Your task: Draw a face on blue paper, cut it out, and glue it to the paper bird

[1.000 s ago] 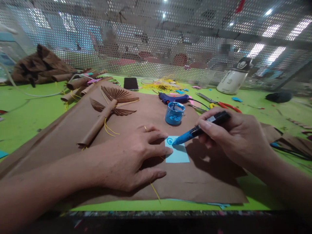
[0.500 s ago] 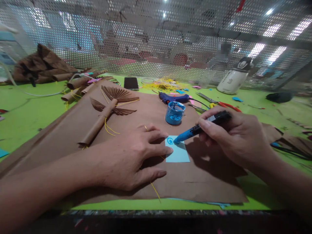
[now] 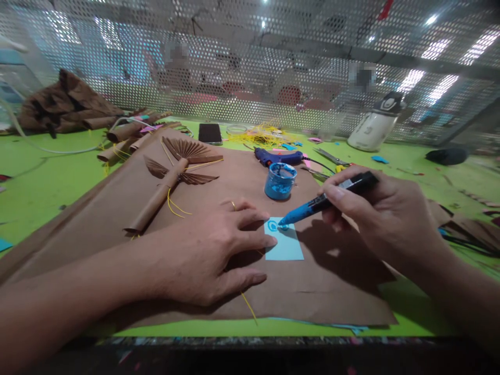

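A small light-blue paper (image 3: pixel 287 249) lies on a large sheet of brown paper (image 3: pixel 304 299). Fingertips of my left hand (image 3: pixel 222 245) press on the paper's left edge, the fingers spread. My right hand (image 3: pixel 375 213) grips a blue-tipped marker (image 3: pixel 312 204) with a black rear end. Its tip is at the upper part of the paper, beside blue drawn marks that look like two small eye shapes. Just behind the paper stands a small open jar of blue paint (image 3: pixel 279 185). To the left lies a brown paper tube figure (image 3: pixel 164 192) with pleated fans and yellow strings.
Behind the jar lies a blue glue gun (image 3: pixel 279 156). Scissors (image 3: pixel 328 156), a phone (image 3: pixel 210 133), yellow shredded strands (image 3: pixel 263 136) and a white bottle (image 3: pixel 375 125) are farther back. More brown paper rolls (image 3: pixel 117 143) are at left. A perforated metal screen (image 3: pixel 242 67) stands behind the table.
The marker and my right hand have shifted slightly right and tilted. A second blue mark now shows to the right of the first. My left hand stays in place.
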{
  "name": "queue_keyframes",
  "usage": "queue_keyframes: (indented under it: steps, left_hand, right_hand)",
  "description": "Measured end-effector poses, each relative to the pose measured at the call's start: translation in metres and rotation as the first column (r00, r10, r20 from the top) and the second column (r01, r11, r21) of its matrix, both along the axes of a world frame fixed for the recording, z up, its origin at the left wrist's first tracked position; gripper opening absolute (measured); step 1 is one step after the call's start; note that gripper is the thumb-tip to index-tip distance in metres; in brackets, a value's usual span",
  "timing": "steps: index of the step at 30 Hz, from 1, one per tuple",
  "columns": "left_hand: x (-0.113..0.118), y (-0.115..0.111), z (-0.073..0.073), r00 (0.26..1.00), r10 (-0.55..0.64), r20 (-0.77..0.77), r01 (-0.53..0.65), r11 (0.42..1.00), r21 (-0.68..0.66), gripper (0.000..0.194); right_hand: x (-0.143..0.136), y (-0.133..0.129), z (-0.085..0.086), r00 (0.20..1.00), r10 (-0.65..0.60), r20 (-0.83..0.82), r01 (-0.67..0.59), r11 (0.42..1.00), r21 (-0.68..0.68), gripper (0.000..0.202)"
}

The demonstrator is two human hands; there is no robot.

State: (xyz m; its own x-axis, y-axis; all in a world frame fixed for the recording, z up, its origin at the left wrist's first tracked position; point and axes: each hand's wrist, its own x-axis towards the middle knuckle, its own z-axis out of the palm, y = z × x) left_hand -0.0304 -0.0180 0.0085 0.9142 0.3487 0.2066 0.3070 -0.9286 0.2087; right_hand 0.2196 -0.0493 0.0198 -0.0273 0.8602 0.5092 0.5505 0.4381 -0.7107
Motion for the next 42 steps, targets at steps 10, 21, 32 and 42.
queue_keyframes:
  steps: [10,21,32,42]
  left_hand:
    - [0.000,0.000,0.001,1.000,0.000,-0.003,0.000,1.000,-0.013,0.032]
    - [0.001,-0.001,0.001,1.000,-0.002,0.023,0.002,1.000,0.002,0.029]
    - [-0.002,-0.003,0.003,1.000,0.014,-0.010,-0.014,1.000,0.021,0.033]
    - [-0.005,-0.004,-0.001,0.999,0.028,0.022,-0.028,0.999,0.024,0.028]
  right_hand:
    - [-0.001,-0.001,-0.005,0.996,-0.002,0.090,0.001,1.000,0.003,0.014]
    - [-0.001,-0.004,-0.001,0.999,0.011,0.047,-0.013,0.999,0.037,0.012]
    - [0.013,0.022,0.006,0.854,-0.051,-0.518,0.056,0.998,-0.006,0.015]
    - [0.001,0.060,0.027,0.964,-0.046,-0.261,0.042,0.999,-0.019,0.027]
